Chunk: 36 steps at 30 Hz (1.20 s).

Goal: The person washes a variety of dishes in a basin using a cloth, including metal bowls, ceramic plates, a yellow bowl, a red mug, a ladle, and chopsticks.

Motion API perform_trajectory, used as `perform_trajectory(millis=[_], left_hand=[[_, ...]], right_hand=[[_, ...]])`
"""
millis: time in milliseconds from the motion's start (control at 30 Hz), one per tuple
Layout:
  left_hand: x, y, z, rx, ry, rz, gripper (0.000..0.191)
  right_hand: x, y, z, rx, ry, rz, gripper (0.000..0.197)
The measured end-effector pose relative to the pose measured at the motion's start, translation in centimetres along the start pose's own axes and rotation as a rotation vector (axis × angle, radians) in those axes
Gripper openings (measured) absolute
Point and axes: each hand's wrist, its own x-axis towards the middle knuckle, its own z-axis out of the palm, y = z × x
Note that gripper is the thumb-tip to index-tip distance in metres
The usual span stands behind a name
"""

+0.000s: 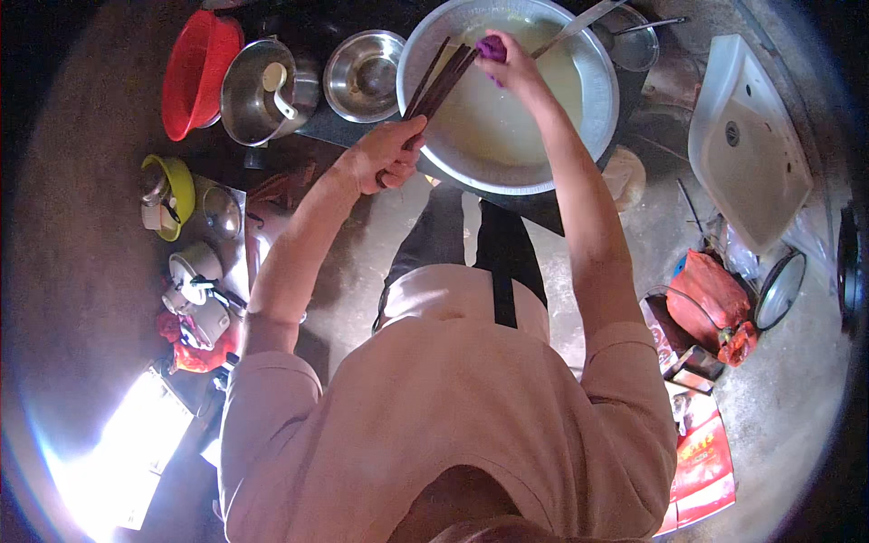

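My left hand grips a bundle of dark chopsticks near their lower ends, with the other ends fanned over the left part of a large metal basin. Cloudy, yellowish water fills the basin's bottom. Over the basin, my right hand is closed on a crumpled purple cloth, close to the upper ends of the chopsticks. A metal utensil with a long flat handle leans over the basin's upper right rim, behind my right hand.
Left of the basin stand a steel bowl, a steel pot with a ladle, and a red plastic basin. A yellow-green bowl and small appliances lie further left. On the right are a white sink, a red plastic bag and a glass lid.
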Motion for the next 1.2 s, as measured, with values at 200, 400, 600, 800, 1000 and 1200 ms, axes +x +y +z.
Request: perform_trajectory(millis=[200, 400, 600, 800, 1000, 1200], left_hand=[[0.9, 0.4, -0.7, 0.435, 0.059, 0.030, 0.042], [-0.5, 3.7, -0.1, 0.911, 0.141, -0.129, 0.043], [2.1, 7.3, 4.9, 0.972, -0.175, -0.220, 0.044], [18.5, 2.4, 4.3, 0.722, 0.185, 0.563, 0.050], [20.3, -4.5, 12.7, 0.996, 0.521, 0.643, 0.045], [15.4, -4.3, 14.5, 0.633, 0.384, 1.126, 0.039]], right_hand=[[-5.6, 5.1, -1.5, -0.188, 0.067, -0.162, 0.071], [-8.9, 2.8, -1.4, -0.747, 0.133, -0.442, 0.093], [-8.8, 0.6, -4.8, -0.790, 0.014, -0.797, 0.025], [-13.7, 3.5, -12.4, -0.723, 0.001, 0.021, 0.019], [-15.2, 2.5, -11.3, 0.559, -0.266, 0.688, 0.028], [-13.2, 3.5, -8.1, 0.456, -0.184, 0.609, 0.024]])
